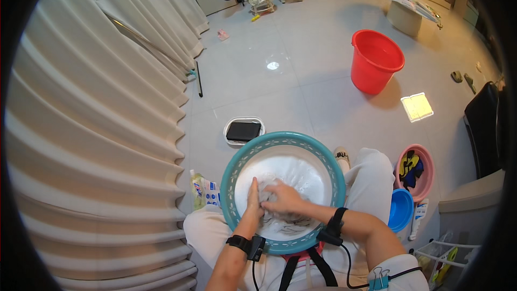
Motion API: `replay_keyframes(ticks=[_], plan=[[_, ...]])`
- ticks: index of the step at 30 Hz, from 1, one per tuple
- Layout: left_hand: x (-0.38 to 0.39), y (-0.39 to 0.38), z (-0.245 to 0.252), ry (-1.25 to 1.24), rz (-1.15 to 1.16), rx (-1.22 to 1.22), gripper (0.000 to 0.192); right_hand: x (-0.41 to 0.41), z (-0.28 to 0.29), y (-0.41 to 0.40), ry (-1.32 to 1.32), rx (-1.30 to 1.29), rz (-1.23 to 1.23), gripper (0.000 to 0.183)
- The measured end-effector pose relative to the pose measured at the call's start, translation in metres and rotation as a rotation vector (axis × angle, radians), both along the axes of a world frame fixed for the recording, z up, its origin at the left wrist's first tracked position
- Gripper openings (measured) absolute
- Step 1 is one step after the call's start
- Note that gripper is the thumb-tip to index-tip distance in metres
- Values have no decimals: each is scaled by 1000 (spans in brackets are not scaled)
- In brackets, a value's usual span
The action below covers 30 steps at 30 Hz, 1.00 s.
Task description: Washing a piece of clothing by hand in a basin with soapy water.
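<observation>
A round teal-rimmed basin (283, 139) full of white suds stands between the person's knees. Inside it lies a wet grey cloth (297, 223), partly under the foam. My left hand (253, 199) is upright at the cloth's left side, its palm turned towards the other hand. Curled over the cloth's upper part, my right hand (283, 199) presses it against the left one. Foam and fingers hide part of the contact. Black straps with small devices and cables sit on both wrists.
Ahead right stands a red bucket (373, 64). To the right are a pink basin (429, 173) with clothes, a blue basin (400, 210) and a white brush (419, 218). Detergent containers (198, 192) stand left, beside a pale curtain (101, 149). A white tray (244, 119) holds a black object.
</observation>
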State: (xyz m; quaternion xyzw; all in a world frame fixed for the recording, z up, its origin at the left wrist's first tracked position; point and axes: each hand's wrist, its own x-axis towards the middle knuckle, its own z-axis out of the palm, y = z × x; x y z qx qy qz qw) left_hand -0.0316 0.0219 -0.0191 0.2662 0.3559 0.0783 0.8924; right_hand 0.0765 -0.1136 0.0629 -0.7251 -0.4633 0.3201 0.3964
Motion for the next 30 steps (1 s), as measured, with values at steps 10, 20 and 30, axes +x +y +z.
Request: replay_keyframes(ticks=[10,20,30], plan=[[26,-55,61,137,35,122,36,36,21,-2,-396,121,-132,28],[18,-24,91,23,-391,1479,78,79,2,-8,255,146,-22,42],[16,-20,96,-12,-334,855,58,89,47,-22,583,-7,-105,46]])
